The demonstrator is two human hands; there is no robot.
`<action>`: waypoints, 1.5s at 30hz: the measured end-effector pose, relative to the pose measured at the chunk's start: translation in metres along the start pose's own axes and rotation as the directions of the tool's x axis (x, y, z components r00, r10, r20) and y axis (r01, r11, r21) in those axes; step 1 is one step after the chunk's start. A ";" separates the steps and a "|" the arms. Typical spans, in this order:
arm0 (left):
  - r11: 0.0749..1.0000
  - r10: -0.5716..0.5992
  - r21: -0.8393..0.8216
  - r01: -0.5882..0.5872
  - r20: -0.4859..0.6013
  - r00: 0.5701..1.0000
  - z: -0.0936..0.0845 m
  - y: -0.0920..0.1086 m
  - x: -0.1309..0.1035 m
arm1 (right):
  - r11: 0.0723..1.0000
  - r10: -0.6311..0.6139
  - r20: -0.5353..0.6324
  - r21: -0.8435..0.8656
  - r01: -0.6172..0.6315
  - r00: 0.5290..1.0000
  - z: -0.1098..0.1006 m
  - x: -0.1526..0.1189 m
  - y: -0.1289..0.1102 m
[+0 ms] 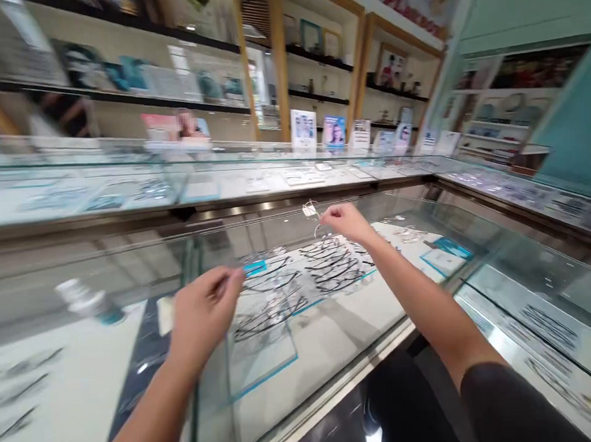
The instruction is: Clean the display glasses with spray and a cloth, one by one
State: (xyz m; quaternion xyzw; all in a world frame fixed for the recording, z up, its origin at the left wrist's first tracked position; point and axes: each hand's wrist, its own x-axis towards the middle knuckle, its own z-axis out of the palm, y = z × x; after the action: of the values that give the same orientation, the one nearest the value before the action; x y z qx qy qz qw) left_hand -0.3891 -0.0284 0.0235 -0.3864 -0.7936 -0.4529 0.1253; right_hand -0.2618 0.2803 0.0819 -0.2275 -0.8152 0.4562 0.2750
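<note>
My right hand (346, 223) reaches out over the glass display case (336, 395), its fingers pinched on a thin-framed pair of glasses (318, 227) with a small white tag (309, 209). Below it, rows of dark-framed glasses (333, 265) lie on a white surface in the case. My left hand (206, 313) hovers over the left part of the case, fingers curled with thumb and forefinger close together; whether anything is between them is too blurred to tell. More glasses (271, 316) lie just right of it.
A white bottle (90, 301) stands at the left, beside a dark strip (137, 371). Behind runs another glass counter (253, 180) with small upright cards (303, 128). Wall shelves (315, 56) rise beyond. More cases (533, 340) extend to the right.
</note>
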 end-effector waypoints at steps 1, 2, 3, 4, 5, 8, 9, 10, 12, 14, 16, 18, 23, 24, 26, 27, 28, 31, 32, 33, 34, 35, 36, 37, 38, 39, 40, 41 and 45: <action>0.995 -0.051 -0.087 0.054 0.046 0.998 0.002 0.001 0.000 | 0.993 -0.073 0.084 0.100 0.065 0.994 0.027 -0.011 -0.008; 0.979 -0.095 -0.173 0.105 0.069 0.993 0.004 0.001 0.000 | 0.977 -0.122 0.137 0.189 0.095 0.983 0.050 -0.021 -0.014; 0.957 -0.120 -0.256 0.138 0.086 0.989 0.006 0.001 0.000 | 0.957 -0.157 0.176 0.272 0.105 0.972 0.069 -0.032 -0.020; 0.930 -0.137 -0.327 0.167 0.113 0.984 0.008 0.000 0.001 | 0.936 -0.177 0.205 0.338 0.100 0.963 0.084 -0.040 -0.024; 0.897 -0.155 -0.395 0.197 0.135 0.979 0.009 -0.001 0.002 | 0.917 -0.194 0.228 0.388 0.093 0.954 0.095 -0.047 -0.026; 0.796 -0.195 -0.534 0.285 0.219 0.956 0.012 -0.001 0.003 | 0.872 -0.231 0.282 0.485 0.069 0.931 0.110 -0.057 -0.024; 0.773 -0.200 -0.554 0.307 0.247 0.948 0.012 0.000 0.002 | 0.862 -0.230 0.293 0.504 0.054 0.928 0.111 -0.058 -0.021; 0.757 -0.202 -0.567 0.326 0.271 0.941 0.012 0.001 0.001 | 0.853 -0.221 0.303 0.520 0.033 0.927 0.110 -0.059 -0.017; 0.740 -0.200 -0.579 0.342 0.295 0.934 0.012 0.003 0.000 | 0.840 -0.192 0.317 0.542 -0.011 0.929 0.107 -0.059 -0.011; 0.733 -0.198 -0.587 0.344 0.299 0.933 0.013 0.003 -0.001 | 0.839 -0.172 0.341 0.543 -0.044 0.924 0.104 -0.058 -0.006; 0.731 -0.198 -0.591 0.341 0.295 0.935 0.015 0.001 -0.002 | 0.845 -0.159 0.378 0.530 -0.073 0.912 0.105 -0.058 -0.003; 0.732 -0.200 -0.589 0.342 0.295 0.934 0.017 -0.001 -0.002 | 0.847 -0.159 0.405 0.524 -0.086 0.900 0.107 -0.059 -0.001; 0.745 -0.178 -0.574 0.339 0.319 0.931 0.017 0.000 -0.003 | 0.837 -0.199 0.425 0.543 -0.072 0.883 0.112 -0.064 -0.002; 0.748 -0.174 -0.572 0.337 0.321 0.931 0.017 0.001 -0.003 | 0.838 -0.200 0.432 0.541 -0.075 0.880 0.113 -0.065 -0.002; 0.751 -0.170 -0.571 0.332 0.319 0.932 0.016 0.000 -0.003 | 0.842 -0.197 0.443 0.533 -0.080 0.875 0.113 -0.066 -0.003; 0.749 -0.166 -0.575 0.330 0.320 0.933 0.016 0.000 -0.003 | 0.845 -0.192 0.445 0.529 -0.084 0.875 0.113 -0.067 -0.004; 0.746 -0.161 -0.580 0.328 0.321 0.933 0.015 -0.001 -0.003 | 0.846 -0.187 0.447 0.526 -0.088 0.875 0.113 -0.067 -0.004; 0.746 -0.137 -0.583 0.321 0.336 0.932 0.015 -0.004 -0.003 | 0.847 -0.179 0.452 0.522 -0.096 0.874 0.114 -0.068 -0.004; 0.753 -0.132 -0.578 0.316 0.337 0.932 0.015 -0.004 -0.003 | 0.847 -0.182 0.451 0.524 -0.094 0.874 0.114 -0.068 -0.004; 0.760 -0.128 -0.571 0.309 0.335 0.933 0.015 -0.004 -0.002 | 0.844 -0.187 0.450 0.528 -0.091 0.873 0.114 -0.068 -0.004; 0.765 -0.123 -0.568 0.303 0.332 0.935 0.015 -0.005 -0.002 | 0.841 -0.192 0.448 0.534 -0.090 0.873 0.113 -0.068 -0.005; 0.766 -0.119 -0.570 0.297 0.328 0.937 0.015 -0.005 -0.002 | 0.835 -0.193 0.449 0.542 -0.094 0.872 0.112 -0.068 -0.005; 0.763 -0.118 -0.576 0.293 0.322 0.939 0.014 -0.005 -0.001 | 0.830 -0.192 0.455 0.548 -0.103 0.870 0.111 -0.068 -0.006; 0.760 -0.122 -0.581 0.293 0.315 0.941 0.013 -0.005 0.000 | 0.827 -0.186 0.462 0.550 -0.116 0.867 0.110 -0.067 -0.006; 0.758 -0.130 -0.582 0.294 0.306 0.943 0.012 -0.006 0.001 | 0.825 -0.177 0.469 0.550 -0.130 0.865 0.108 -0.066 -0.007; 0.761 -0.143 -0.578 0.293 0.290 0.946 0.011 -0.007 0.002 | 0.824 -0.166 0.475 0.548 -0.143 0.864 0.107 -0.065 -0.007; 0.770 -0.158 -0.570 0.287 0.266 0.951 0.009 -0.008 0.003 | 0.823 -0.157 0.480 0.547 -0.155 0.863 0.105 -0.064 -0.007; 0.781 -0.169 -0.560 0.276 0.236 0.957 0.008 -0.010 0.004 | 0.820 -0.148 0.484 0.548 -0.167 0.862 0.104 -0.062 -0.007; 0.849 -0.156 -0.498 0.178 0.085 0.984 0.000 -0.017 0.008 | 0.798 -0.133 0.509 0.564 -0.213 0.850 0.100 -0.058 -0.006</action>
State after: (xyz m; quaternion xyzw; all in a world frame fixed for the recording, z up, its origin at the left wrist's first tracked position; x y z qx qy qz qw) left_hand -0.4071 -0.0290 0.0174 -0.3446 -0.6807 -0.6454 -0.0364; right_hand -0.2850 0.1793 0.0300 -0.0130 -0.6655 0.7409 0.0893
